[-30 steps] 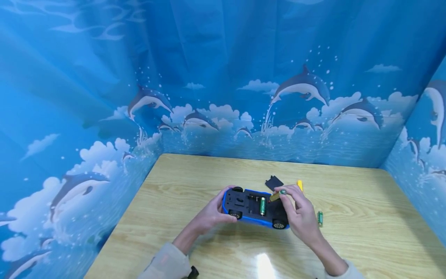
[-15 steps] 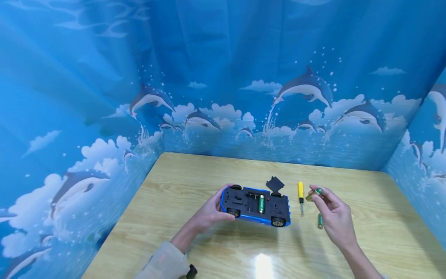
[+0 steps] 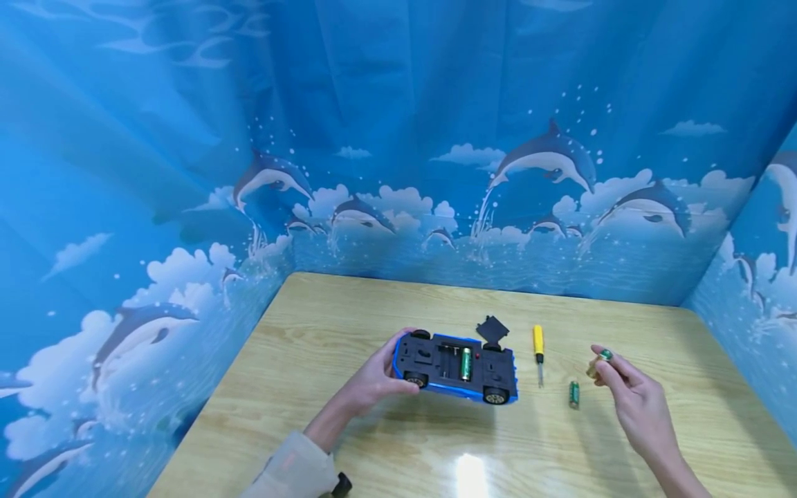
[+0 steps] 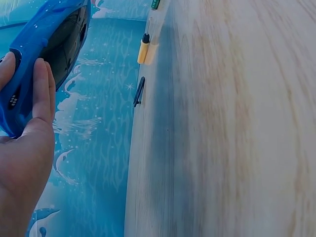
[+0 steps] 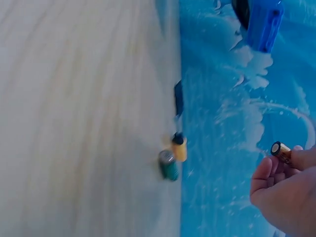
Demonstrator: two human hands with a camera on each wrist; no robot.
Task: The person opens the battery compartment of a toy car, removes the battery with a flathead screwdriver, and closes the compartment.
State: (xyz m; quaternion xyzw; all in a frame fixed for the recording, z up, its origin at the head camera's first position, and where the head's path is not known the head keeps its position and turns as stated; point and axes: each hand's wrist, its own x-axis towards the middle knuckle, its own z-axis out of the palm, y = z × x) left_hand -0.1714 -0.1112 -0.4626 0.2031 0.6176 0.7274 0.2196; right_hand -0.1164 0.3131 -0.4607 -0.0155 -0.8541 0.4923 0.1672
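In the head view my left hand [image 3: 373, 379] grips one end of a blue toy car [image 3: 501, 377], held underside up. One green battery [image 3: 465, 364] lies in the car's uncovered battery compartment. In the left wrist view the fingers [image 4: 40, 91] lie along the car's blue side. Well to the right of the car, my right hand [image 3: 644, 408] pinches a gold and green battery [image 5: 280, 151] between thumb and fingers, above the table. Just left of that hand, another green battery [image 3: 574, 395] lies on the table.
A yellow-handled screwdriver [image 3: 538, 349] lies on the wooden table [image 3: 349, 304] between the car and the loose battery. Behind the car is a black battery cover [image 3: 492, 328]. A dolphin-print curtain [image 3: 386, 138] surrounds the table's back and sides.
My right hand has moved right, away from the car, with the battery in its fingers, past the screwdriver and the loose battery. The left hand and car have barely moved.
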